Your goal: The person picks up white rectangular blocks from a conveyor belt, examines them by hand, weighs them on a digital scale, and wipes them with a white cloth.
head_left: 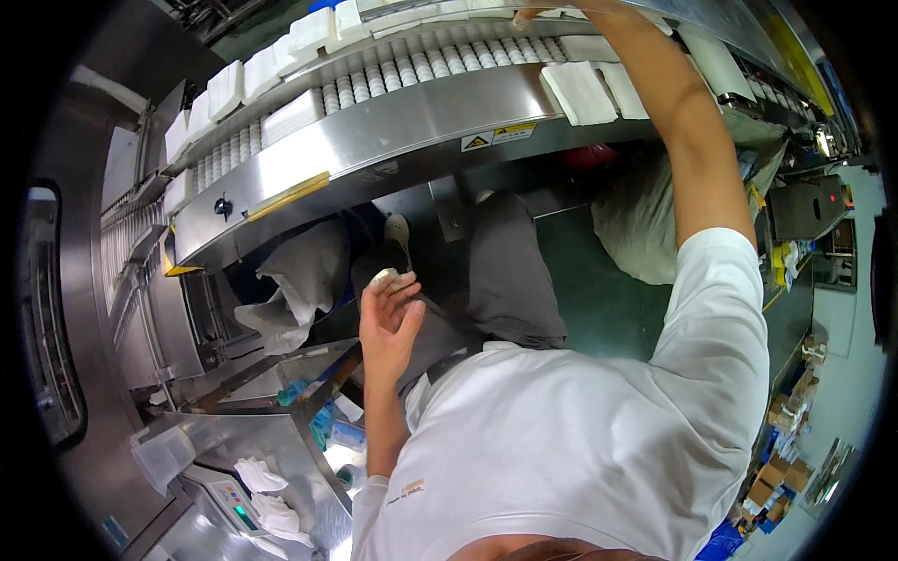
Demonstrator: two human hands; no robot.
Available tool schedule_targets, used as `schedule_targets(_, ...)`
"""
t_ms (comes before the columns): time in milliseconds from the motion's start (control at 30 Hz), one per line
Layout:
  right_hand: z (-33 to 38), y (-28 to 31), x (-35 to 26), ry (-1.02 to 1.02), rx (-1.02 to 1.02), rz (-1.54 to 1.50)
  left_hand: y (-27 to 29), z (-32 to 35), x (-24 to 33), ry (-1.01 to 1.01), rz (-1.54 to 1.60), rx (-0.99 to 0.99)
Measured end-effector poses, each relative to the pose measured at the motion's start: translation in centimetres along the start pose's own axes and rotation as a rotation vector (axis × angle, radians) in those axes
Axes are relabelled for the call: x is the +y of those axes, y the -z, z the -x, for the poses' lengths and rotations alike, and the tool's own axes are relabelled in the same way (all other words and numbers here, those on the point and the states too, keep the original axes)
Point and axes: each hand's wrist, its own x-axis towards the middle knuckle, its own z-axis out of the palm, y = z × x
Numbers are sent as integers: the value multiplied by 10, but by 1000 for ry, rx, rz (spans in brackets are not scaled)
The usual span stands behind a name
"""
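Observation:
My left hand [388,323] is raised in front of my body, over my lap, with its fingers loosely bent and the thumb apart. White coverings wrap some of its fingertips, and I see nothing held in it. My right arm stretches far across the conveyor to the top of the view. Only part of my right hand [529,15] shows there, close to stacks of white folded sheets [311,34], and most of its fingers are cut off or hidden. More white folded sheets [580,92] hang over the near metal edge by my right forearm.
The steel conveyor [393,122] carries a row of white rollers [412,71]. Below left, a steel table [271,439] bears a scale [227,500], white crumpled cloths [271,514] and a clear plastic jug [164,456]. A large pale bag [638,217] hangs under the conveyor. Cardboard boxes [776,477] lie far right.

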Motion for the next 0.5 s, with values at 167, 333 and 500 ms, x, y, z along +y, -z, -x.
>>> schedule_targets(167, -5, -2, 1, 8, 7, -23, 6, -1, -1, -6, 13, 9)
schedule_targets(333, -4, -2, 3, 6, 19, -35, 4, -4, 6, -27, 15, 11)
schedule_targets(500, -2, 1, 5, 3, 38, -35, 4, -6, 4, -49, 3, -23)
